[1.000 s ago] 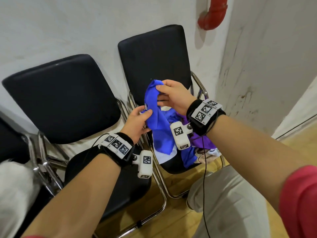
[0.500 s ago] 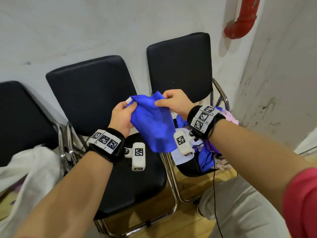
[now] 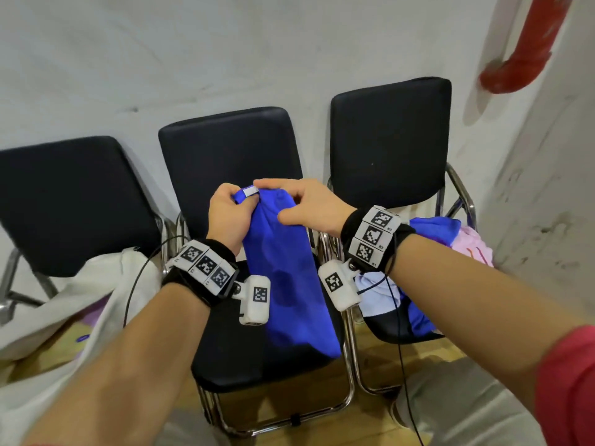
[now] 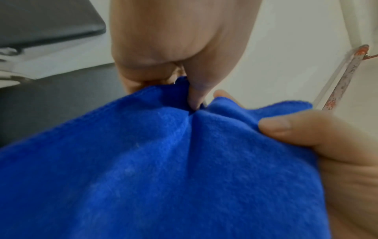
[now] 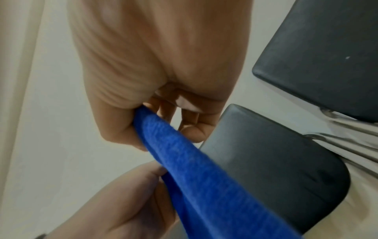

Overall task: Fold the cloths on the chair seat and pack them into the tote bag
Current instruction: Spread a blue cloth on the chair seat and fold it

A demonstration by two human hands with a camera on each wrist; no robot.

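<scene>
From the head view we see our left hand and right hand together pinching the top edge of the royal-blue microfibre cloth, which hangs above the middle black padded chair seat. Only this view shows the pile of blue, pink and pale cloths on the right-hand chair and the off-white fabric tote bag at left. The left wrist view adds the thumb pressed into a fold; the right wrist view shows our fingers curled on the bunched edge. The cloth's lower hem hangs free near the seat's front right edge.
</scene>
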